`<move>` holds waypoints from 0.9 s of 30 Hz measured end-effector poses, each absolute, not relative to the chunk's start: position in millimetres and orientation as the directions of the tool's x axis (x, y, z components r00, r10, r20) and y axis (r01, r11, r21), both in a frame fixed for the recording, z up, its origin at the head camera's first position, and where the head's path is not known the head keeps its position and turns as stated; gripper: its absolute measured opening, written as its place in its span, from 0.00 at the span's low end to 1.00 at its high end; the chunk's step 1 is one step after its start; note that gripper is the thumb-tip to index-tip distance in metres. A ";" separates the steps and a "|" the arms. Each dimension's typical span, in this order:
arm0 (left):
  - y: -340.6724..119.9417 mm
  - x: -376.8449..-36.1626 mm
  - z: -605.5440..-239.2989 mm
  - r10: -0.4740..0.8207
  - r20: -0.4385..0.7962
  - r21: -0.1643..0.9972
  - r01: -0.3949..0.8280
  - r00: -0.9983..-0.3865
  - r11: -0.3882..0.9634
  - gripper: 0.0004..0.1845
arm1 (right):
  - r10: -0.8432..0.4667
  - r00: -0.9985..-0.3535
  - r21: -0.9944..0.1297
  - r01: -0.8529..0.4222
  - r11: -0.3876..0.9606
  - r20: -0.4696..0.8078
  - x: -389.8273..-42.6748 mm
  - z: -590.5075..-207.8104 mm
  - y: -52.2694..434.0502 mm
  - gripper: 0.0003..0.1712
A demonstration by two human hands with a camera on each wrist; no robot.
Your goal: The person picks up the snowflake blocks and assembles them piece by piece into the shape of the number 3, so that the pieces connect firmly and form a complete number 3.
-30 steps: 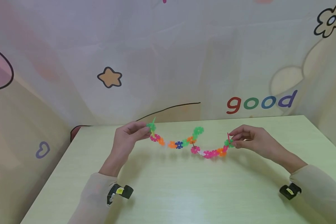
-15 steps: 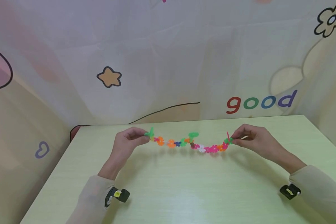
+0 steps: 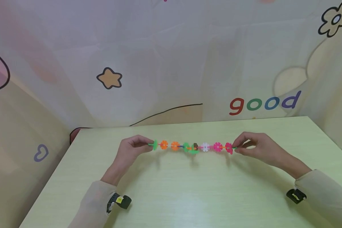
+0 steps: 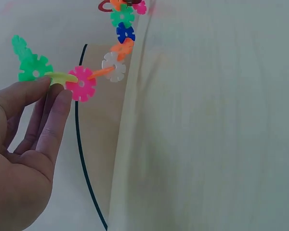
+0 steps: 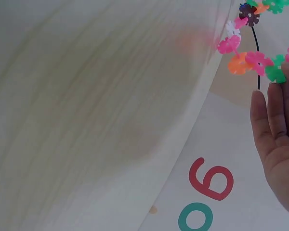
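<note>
A chain of snowflake pieces (image 3: 192,147) hangs in a nearly straight line above the middle of the pale green table (image 3: 171,196), stretched left to right between the person's two hands. Its links run green, orange, blue, white and pink, with one green piece (image 3: 193,151) dropping a little below the line at the centre. The left hand (image 3: 130,151) pinches the chain's left end, thumb and fingertips (image 4: 61,98) closed on a yellow-green link just beside a pink piece (image 4: 81,83). The right hand (image 3: 257,148) pinches the right end at a green piece (image 5: 275,73), its fingers (image 5: 272,113) lying close together. The two hands are well apart, each clamped on its own end. Both forearms wear cream sleeves (image 3: 325,196), with small black wrist devices (image 3: 294,195) near the cuffs. Behind the table's far edge hangs a curtain (image 3: 171,57) printed with an orange star (image 3: 109,78) and the word "good" (image 3: 264,103) to the right.
</note>
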State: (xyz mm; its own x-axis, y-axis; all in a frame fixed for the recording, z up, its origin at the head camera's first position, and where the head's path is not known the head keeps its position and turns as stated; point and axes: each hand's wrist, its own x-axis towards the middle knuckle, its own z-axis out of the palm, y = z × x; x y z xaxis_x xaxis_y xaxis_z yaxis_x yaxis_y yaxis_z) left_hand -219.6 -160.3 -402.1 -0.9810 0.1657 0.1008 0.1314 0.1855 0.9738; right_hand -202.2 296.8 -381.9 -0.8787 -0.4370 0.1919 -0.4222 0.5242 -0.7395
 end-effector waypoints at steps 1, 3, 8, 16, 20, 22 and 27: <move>-160.4 -219.7 -403.3 0.170 0.097 0.973 0.129 -0.981 0.189 0.09 | -0.451 -0.871 -0.730 -0.437 0.526 0.196 -202.6 -383.2 296.6 0.12; -160.4 -220.1 -405.8 0.175 0.084 0.974 0.118 -0.981 0.195 0.09 | -0.479 -0.853 -0.711 -0.467 0.526 0.206 -203.3 -385.8 296.0 0.14; -160.5 -220.9 -412.2 0.178 0.041 0.974 0.080 -0.983 0.213 0.08 | -0.517 -0.831 -0.676 -0.503 0.538 0.207 -202.9 -389.7 293.7 0.16; -160.9 -219.5 -417.8 0.184 -0.010 0.963 0.040 -0.983 0.265 0.07 | -0.583 -0.783 -0.613 -0.574 0.542 0.217 -201.4 -395.5 290.7 0.16; -160.3 -219.2 -419.0 0.172 -0.037 0.942 0.023 -0.984 0.336 0.07 | -0.606 -0.765 -0.560 -0.606 0.565 0.217 -201.5 -399.1 288.9 0.16; -159.2 -219.3 -419.0 0.161 -0.047 0.931 0.016 -0.986 0.365 0.08 | -0.610 -0.764 -0.545 -0.609 0.577 0.208 -201.3 -400.3 288.2 0.17; -155.6 -218.7 -420.5 0.128 -0.101 0.918 -0.043 -0.987 0.394 0.08 | -0.617 -0.760 -0.539 -0.614 0.577 0.206 -200.2 -402.2 287.1 0.18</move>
